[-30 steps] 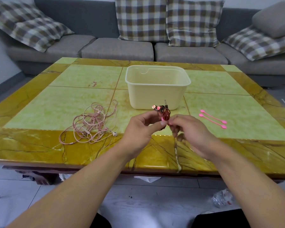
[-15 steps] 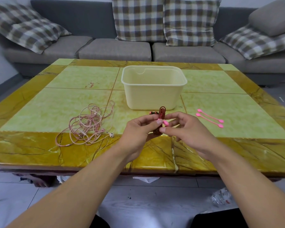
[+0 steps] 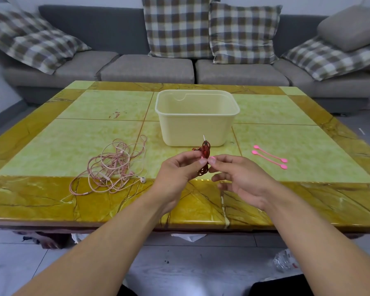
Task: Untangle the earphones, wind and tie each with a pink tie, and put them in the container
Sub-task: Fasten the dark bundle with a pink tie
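Item 1: red earphones [image 3: 205,151], wound into a small bundle, held above the near table edge, in front of the container [image 3: 198,118]. Jack plug sticks up from the top; 1 s ago the earbuds showed at top left, now mostly tucked behind the bundle.

Item 2: left hand [image 3: 177,174]: thumb & forefinger pinch the bundle at mid-height, same grip as before.

Item 3: right hand [image 3: 241,178]: thumb & forefinger pinch the pink tie [image 3: 212,158] end beside the bundle; other fingers loosely spread. Was bunched closer 1 s ago, now opened out more, wrist further right.

Item 4: container, cream, nothing visible inside, centre of table [image 3: 51,199]; unchanged.

Item 5: pink earphones [image 3: 113,167], tangled heap w/ white earbud [image 3: 143,179] at near right edge, left of the hands, on table; not moved.

Item 6: two spare pink ties [image 3: 269,157], side by side, right of container, well apart from the hands; not moved.

Item 7: grey sofa [image 3: 145,69] w/ checked cushions [image 3: 177,26] behind table.
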`<state>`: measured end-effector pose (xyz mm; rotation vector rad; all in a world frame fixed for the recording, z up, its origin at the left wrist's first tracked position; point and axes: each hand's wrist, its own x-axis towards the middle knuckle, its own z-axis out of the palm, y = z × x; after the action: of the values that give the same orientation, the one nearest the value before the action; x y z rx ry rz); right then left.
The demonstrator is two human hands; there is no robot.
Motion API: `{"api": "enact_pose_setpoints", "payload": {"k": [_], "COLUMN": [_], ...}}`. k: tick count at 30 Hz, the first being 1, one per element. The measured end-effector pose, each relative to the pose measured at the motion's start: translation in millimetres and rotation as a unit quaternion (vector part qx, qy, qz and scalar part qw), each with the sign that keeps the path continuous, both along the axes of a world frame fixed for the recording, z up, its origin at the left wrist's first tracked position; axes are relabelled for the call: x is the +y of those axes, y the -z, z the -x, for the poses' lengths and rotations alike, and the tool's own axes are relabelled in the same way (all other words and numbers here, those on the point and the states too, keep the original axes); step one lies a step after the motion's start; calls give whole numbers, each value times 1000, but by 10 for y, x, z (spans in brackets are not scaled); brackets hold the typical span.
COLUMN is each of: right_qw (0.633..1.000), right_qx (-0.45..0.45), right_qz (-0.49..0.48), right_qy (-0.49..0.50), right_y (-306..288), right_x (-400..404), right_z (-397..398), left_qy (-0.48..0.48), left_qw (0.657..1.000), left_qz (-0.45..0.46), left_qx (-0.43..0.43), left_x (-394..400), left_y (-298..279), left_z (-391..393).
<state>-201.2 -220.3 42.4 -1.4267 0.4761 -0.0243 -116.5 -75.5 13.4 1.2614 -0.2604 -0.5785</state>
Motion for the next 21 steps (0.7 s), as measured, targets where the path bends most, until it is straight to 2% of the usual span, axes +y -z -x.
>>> {"api": "enact_pose_setpoints", "payload": {"k": [3,8,11,14,17,19,21], "right_qw": [1000,985,951,909,868,844,835], "right_qx": [-6,-19,-38,-95,-150,-153,-138], "right_qz": [2,166,294,383,445,487,506], "right_qy": [0,34,87,133,160,167,168], "right_y": [38,71,60,-29,-139,-192,-229], "right_x": [16,56,79,60,-22,-97,-174], "right_z": [-41,-132,-202,-354,-597,-784,-982], "left_qy": [3,-9,-92,-152,-162,-157,-156], "left_qw": [1000,1000,995,986,983,983,982], "left_qz": [-16,-24,-16,-9,-16,-16,-4], "left_qx": [-6,9,38,65,82,94,110], "left_x": [9,24,-2,-79,-192,-252,-287], "left_y": [11,-8,-14,-3,4,0,-3], "left_z": [-29,-118,-258,-423,-492,-535,-607]}}
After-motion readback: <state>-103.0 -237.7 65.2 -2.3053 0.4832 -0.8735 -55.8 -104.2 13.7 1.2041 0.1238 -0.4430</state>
